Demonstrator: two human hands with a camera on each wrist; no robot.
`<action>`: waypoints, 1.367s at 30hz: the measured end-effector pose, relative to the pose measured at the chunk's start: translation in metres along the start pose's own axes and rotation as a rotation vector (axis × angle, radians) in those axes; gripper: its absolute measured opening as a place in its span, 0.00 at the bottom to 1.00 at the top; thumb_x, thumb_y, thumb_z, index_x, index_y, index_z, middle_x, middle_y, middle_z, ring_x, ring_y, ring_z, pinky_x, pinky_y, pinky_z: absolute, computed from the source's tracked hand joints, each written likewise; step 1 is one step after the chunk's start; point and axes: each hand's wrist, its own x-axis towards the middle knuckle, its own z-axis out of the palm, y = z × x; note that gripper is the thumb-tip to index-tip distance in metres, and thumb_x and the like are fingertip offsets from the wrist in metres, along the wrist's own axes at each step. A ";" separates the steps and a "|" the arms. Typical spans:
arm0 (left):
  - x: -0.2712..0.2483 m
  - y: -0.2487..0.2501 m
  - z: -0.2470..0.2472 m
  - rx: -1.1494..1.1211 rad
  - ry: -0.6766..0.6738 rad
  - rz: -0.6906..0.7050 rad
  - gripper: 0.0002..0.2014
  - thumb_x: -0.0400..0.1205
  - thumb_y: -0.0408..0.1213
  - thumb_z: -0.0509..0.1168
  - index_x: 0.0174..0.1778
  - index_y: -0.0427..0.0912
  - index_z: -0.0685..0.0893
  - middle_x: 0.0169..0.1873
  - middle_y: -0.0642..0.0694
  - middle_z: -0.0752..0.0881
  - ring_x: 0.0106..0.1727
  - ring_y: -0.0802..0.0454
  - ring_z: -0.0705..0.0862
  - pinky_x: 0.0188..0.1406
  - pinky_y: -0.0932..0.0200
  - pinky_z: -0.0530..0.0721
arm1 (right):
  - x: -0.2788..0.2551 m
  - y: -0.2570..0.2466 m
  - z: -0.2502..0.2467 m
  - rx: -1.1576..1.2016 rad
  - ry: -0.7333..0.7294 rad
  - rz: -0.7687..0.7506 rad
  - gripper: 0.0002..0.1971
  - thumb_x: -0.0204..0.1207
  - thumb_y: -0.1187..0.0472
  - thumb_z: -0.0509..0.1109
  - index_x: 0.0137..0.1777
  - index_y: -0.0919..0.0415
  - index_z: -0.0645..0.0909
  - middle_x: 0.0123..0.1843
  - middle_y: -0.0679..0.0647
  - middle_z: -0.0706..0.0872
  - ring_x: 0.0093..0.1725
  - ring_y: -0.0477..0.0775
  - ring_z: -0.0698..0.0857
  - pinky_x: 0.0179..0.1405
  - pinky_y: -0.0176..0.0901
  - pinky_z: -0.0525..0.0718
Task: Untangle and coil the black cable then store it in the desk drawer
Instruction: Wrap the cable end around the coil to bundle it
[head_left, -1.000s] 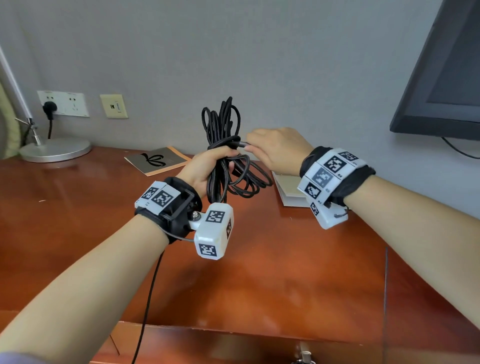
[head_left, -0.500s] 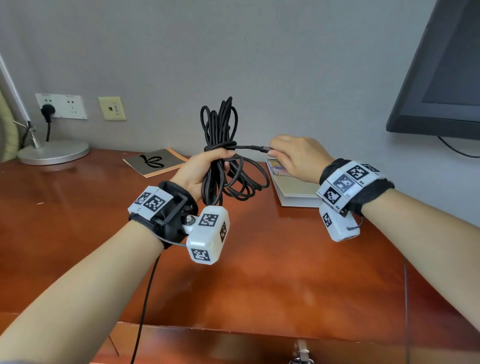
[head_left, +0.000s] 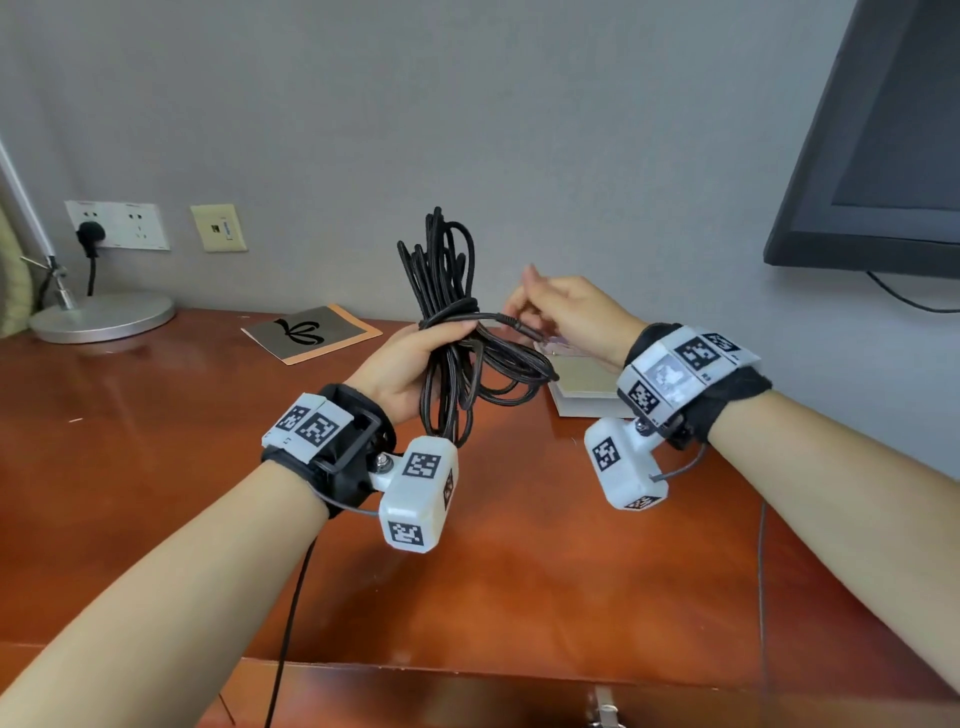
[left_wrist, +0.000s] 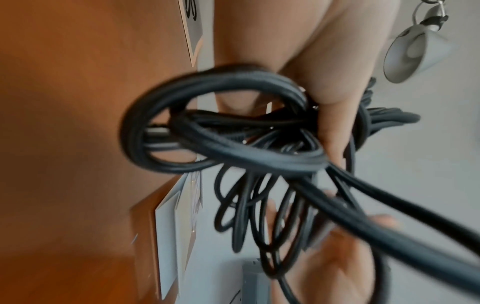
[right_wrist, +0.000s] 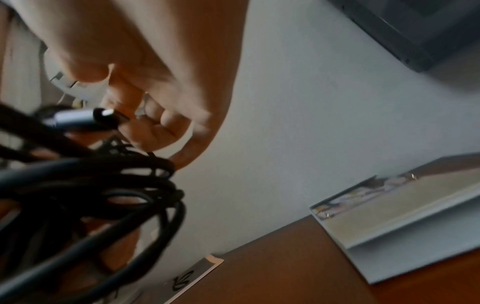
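Observation:
A bundle of black cable (head_left: 441, 270) stands upright above the desk, with one turn wrapped round its middle. My left hand (head_left: 415, 356) grips the bundle at that wrap; the left wrist view shows the loops (left_wrist: 233, 156) hanging past my fingers (left_wrist: 330, 127). The cable's plug end (head_left: 519, 328) sticks out to the right. My right hand (head_left: 561, 312) pinches the plug (right_wrist: 75, 121) with curled fingers, the index finger raised. At the bottom edge is the desk front with a metal pull (head_left: 602, 709), which looks shut.
The red-brown desk (head_left: 519, 597) carries a lamp base (head_left: 104, 317) at the far left, a booklet (head_left: 311, 332) behind my left hand and a white book (head_left: 587, 387) under my right hand. A monitor (head_left: 883, 156) hangs at the upper right. Wall sockets (head_left: 117, 226) are at the left.
My right hand drew the plug end out to the right, then turned and lifted its index finger; the end now sags a little. The left hand kept its grip on the bundle.

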 end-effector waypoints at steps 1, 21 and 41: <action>0.001 0.001 -0.001 -0.004 0.017 0.015 0.08 0.75 0.32 0.67 0.47 0.37 0.86 0.41 0.42 0.88 0.39 0.49 0.86 0.38 0.57 0.87 | -0.001 -0.001 0.000 -0.019 -0.020 -0.012 0.18 0.85 0.56 0.56 0.42 0.65 0.82 0.29 0.48 0.74 0.33 0.44 0.76 0.40 0.31 0.74; -0.005 0.000 0.000 0.104 -0.099 0.176 0.09 0.80 0.28 0.61 0.55 0.35 0.82 0.42 0.43 0.90 0.42 0.51 0.88 0.46 0.59 0.87 | -0.003 0.010 0.011 -0.411 0.149 -0.085 0.14 0.81 0.55 0.64 0.48 0.65 0.86 0.42 0.63 0.89 0.44 0.62 0.85 0.51 0.54 0.82; -0.001 0.002 0.018 0.560 -0.137 0.034 0.51 0.65 0.49 0.78 0.80 0.49 0.56 0.70 0.45 0.77 0.70 0.49 0.78 0.70 0.49 0.75 | -0.001 -0.018 0.028 0.586 0.294 0.201 0.11 0.72 0.64 0.75 0.52 0.70 0.84 0.45 0.60 0.89 0.43 0.52 0.90 0.41 0.41 0.88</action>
